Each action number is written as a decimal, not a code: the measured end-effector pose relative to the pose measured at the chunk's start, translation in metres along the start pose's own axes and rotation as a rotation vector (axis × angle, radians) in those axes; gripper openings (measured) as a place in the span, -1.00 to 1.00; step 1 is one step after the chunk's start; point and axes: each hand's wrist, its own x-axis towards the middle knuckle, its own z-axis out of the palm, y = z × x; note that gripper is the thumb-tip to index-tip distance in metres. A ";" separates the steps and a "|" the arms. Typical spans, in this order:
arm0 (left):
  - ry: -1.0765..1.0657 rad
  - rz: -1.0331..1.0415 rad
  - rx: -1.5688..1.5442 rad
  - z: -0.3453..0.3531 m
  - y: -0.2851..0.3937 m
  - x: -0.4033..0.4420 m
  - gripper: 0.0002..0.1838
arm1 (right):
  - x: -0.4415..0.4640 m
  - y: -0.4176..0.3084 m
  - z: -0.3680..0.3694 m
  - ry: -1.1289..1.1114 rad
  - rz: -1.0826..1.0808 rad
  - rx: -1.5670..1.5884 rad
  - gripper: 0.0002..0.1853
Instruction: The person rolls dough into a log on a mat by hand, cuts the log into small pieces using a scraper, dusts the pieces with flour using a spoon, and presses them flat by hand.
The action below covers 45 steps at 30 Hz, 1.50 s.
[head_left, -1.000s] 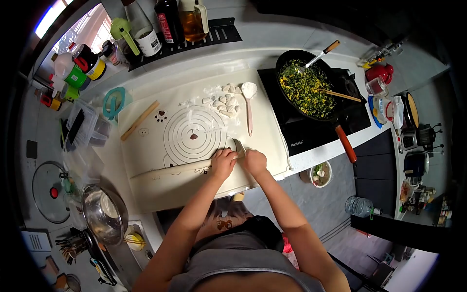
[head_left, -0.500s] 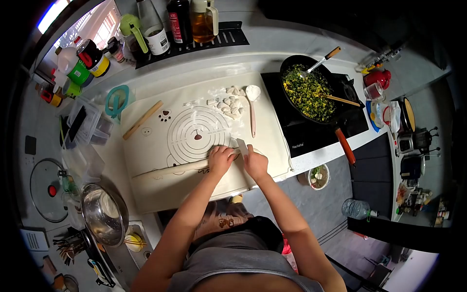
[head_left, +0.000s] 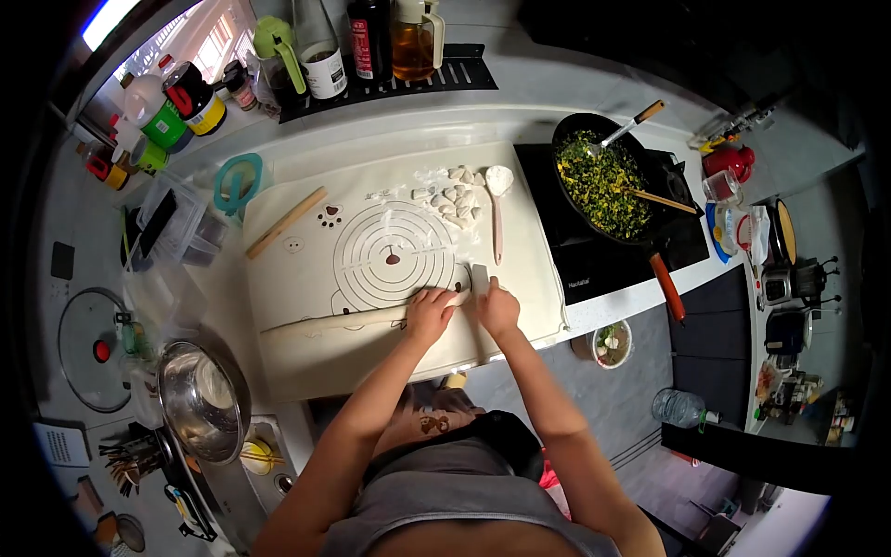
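A long roll of dough (head_left: 343, 320) lies along the front of the pale mat (head_left: 297, 371). My left hand (head_left: 430, 314) rests with bent fingers on the roll near its right end. Just right of it, my right hand (head_left: 499, 308) is closed on a knife, whose broad blade (head_left: 480, 279) stands beside the dough's end. Several floured dough pieces (head_left: 455, 200) sit at the mat's back right, next to a spoon of flour (head_left: 499, 181). A wooden rolling pin (head_left: 287, 222) lies at the back left.
A black pan (head_left: 594, 227) of chopped greens and yellow bits stands on the stove (head_left: 575, 269) at the right. A metal bowl (head_left: 239, 408) is at the lower left. Bottles (head_left: 369, 46) line the back rack. A bin (head_left: 613, 345) stands on the floor.
The view has shifted, so the counter appears farther right. The knife blade has turned from slanting to nearly straight up in the picture. My left hand remains on the dough roll.
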 end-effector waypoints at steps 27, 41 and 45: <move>0.041 -0.047 0.130 -0.004 -0.025 -0.001 -0.76 | -0.018 -0.025 -0.006 0.053 -0.080 0.011 -0.58; 0.060 -0.034 0.134 -0.011 -0.020 0.001 -0.84 | -0.002 -0.051 0.013 -0.166 -0.109 -0.136 -0.72; 0.100 -0.009 0.092 -0.016 -0.018 -0.013 -0.81 | -0.002 -0.040 0.010 -0.091 -0.094 -0.029 -0.71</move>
